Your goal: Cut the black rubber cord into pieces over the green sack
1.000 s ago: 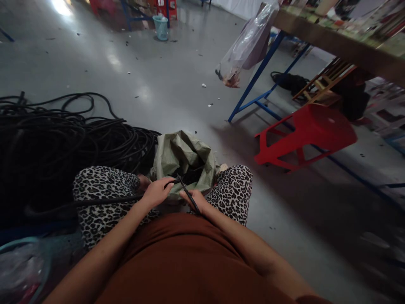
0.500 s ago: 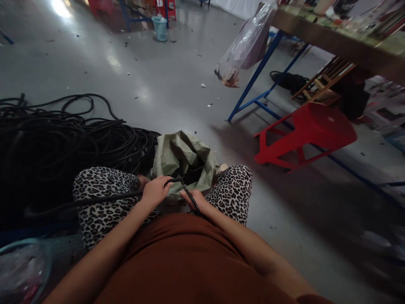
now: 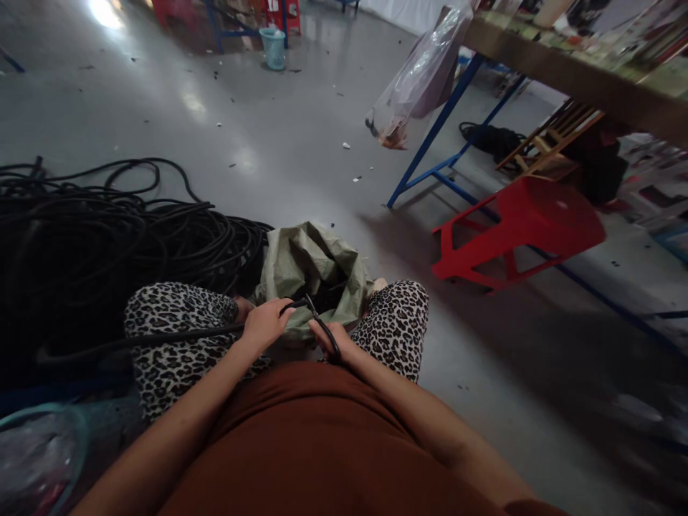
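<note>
Above grey floor, left hand grips black cord, its end at scissors gripped in right hand.

At three o'clock from the middle of the view stands a red plastic stool. A cluttered table on blue legs fills two o'clock, with a slatted wooden frame beneath it. At one o'clock a clear plastic bag hangs by the table's corner, something brownish at its bottom. A pale blue basket sits far off at eleven; a bluish bin with crumpled plastic lies at eight. Small scraps dot the grey floor.
</note>
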